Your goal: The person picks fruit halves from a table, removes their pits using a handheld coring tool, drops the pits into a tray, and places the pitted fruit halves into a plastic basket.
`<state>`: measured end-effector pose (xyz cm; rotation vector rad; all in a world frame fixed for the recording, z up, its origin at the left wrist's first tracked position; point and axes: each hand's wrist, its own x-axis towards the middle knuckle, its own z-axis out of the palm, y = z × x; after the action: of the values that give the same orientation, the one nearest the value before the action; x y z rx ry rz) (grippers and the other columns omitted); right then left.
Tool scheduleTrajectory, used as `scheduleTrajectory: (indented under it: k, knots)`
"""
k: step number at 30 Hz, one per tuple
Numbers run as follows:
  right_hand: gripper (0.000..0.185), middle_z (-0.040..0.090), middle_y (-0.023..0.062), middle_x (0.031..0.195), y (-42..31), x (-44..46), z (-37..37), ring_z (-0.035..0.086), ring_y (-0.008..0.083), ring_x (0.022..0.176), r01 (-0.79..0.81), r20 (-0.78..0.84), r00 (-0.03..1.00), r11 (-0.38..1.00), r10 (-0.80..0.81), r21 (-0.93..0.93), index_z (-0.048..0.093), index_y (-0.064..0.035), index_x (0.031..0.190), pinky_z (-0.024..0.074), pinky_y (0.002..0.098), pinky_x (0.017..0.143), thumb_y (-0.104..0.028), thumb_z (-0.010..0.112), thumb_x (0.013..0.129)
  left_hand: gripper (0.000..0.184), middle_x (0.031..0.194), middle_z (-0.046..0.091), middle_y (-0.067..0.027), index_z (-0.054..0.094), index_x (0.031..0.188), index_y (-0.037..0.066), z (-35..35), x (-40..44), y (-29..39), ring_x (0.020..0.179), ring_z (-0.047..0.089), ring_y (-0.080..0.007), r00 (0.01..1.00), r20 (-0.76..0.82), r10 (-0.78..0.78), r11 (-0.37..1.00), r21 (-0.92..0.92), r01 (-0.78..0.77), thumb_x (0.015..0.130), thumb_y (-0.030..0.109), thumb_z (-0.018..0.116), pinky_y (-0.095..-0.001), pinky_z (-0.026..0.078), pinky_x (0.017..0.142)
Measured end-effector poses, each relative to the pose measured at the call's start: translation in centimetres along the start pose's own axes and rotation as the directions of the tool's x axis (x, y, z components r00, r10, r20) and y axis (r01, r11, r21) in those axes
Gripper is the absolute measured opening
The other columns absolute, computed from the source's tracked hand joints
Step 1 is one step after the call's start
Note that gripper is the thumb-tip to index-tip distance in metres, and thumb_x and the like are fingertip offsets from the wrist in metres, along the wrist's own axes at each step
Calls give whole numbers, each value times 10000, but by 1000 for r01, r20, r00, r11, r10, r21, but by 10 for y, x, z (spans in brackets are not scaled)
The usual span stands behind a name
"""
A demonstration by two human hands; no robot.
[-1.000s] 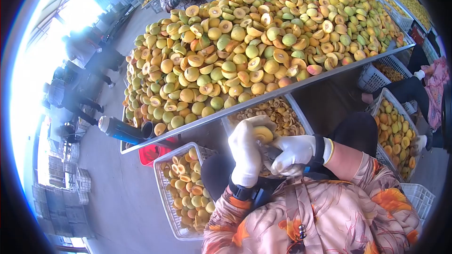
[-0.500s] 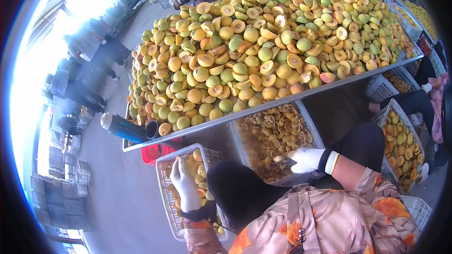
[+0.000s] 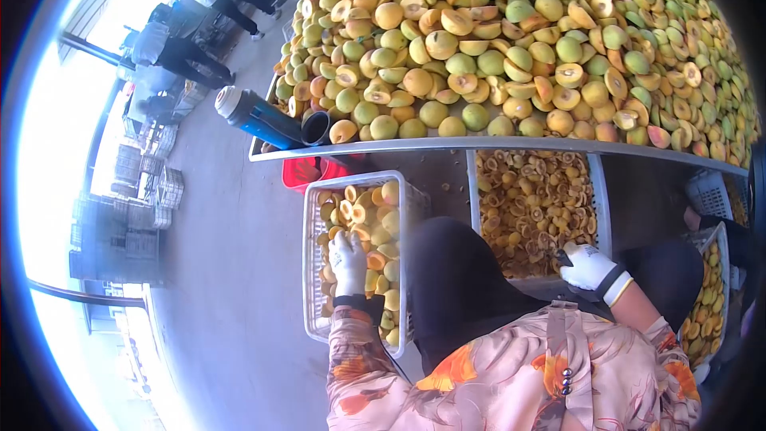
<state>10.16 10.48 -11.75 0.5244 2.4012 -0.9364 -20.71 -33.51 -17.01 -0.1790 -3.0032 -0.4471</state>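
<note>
My left hand (image 3: pixel 347 263), in a white glove, is down in a white plastic basket (image 3: pixel 309 287) of yellow peach halves (image 3: pixel 389 223). Its fingers stretch out over the fruit, slightly apart, and touch it; I see nothing gripped in them. My right hand (image 3: pixel 589 266), also gloved in white, is closed around a small dark tool (image 3: pixel 563 258), of which only a short end shows. It is at the near edge of a grey bin (image 3: pixel 602 199) full of brownish cut fruit scraps (image 3: pixel 535 207).
A metal-edged table (image 3: pixel 479 144) heaped with halved peaches (image 3: pixel 511 48) spans the front. On its left corner lie a blue flask (image 3: pixel 267 121) and a dark cup (image 3: pixel 316 128). A red bucket (image 3: pixel 297 175) stands below. Another fruit basket (image 3: pixel 706 303) is at right. People (image 3: pixel 179 52) stand far left.
The view has tipped down and turned left. My left hand has gone from raised, bent fingers to reaching down onto the fruit. My right hand stays by the bin, its dark tool now showing.
</note>
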Motion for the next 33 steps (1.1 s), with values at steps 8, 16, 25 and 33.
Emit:
scheduleTrajectory:
  k: [8,16,25,33]
  knots:
    - [401,694,300,975,0,6,-1,678,462,931,-15,18,1000,997,16,-72,620,19,1098,529,526,835,-288,615,840,819,1673,139,-235,200,1596,44,117,-52,-20,1538,159,-422,849,505,156,956,138,-258,982,499,494,-592,158,1224]
    - [375,701,286,913,2,7,0,692,447,878,61,5,998,998,-61,-17,632,13,1052,531,526,797,-301,606,848,648,1470,534,-204,593,1386,87,19,2,42,1338,526,-383,850,507,145,985,7,-172,910,525,625,-450,417,1116]
    - [407,705,287,971,-2,1,-8,688,444,915,124,4,992,991,-125,56,628,-1,1108,530,533,819,-326,613,863,482,1170,649,-164,639,1276,31,-79,144,314,967,650,-332,788,-232,570,726,-306,-615,866,268,729,-424,520,871]
    - [396,704,269,895,-8,-8,-17,687,455,848,183,-34,983,979,-181,85,596,-17,1111,515,548,773,-340,593,882,844,1214,645,-193,441,1475,9,-24,208,407,1118,583,-389,732,-109,673,736,193,-649,815,406,785,-477,474,956]
